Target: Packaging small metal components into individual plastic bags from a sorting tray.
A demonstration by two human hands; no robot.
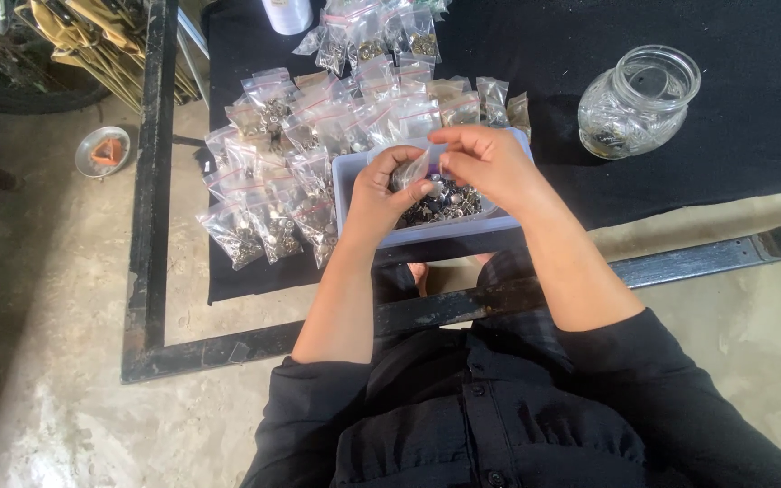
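Your left hand point(380, 185) and right hand point(490, 163) pinch a small clear bag point(411, 172) between their fingertips, above the pale blue tray point(347, 185) of small metal parts point(449, 203) at the black cloth's point(680, 181) near edge. If the bag tilts, parts could spill past the tray onto the floor.

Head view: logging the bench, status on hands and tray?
Left hand and right hand both pinching one small clear bag. Over the tray of dark metal bits. Nothing blocking.
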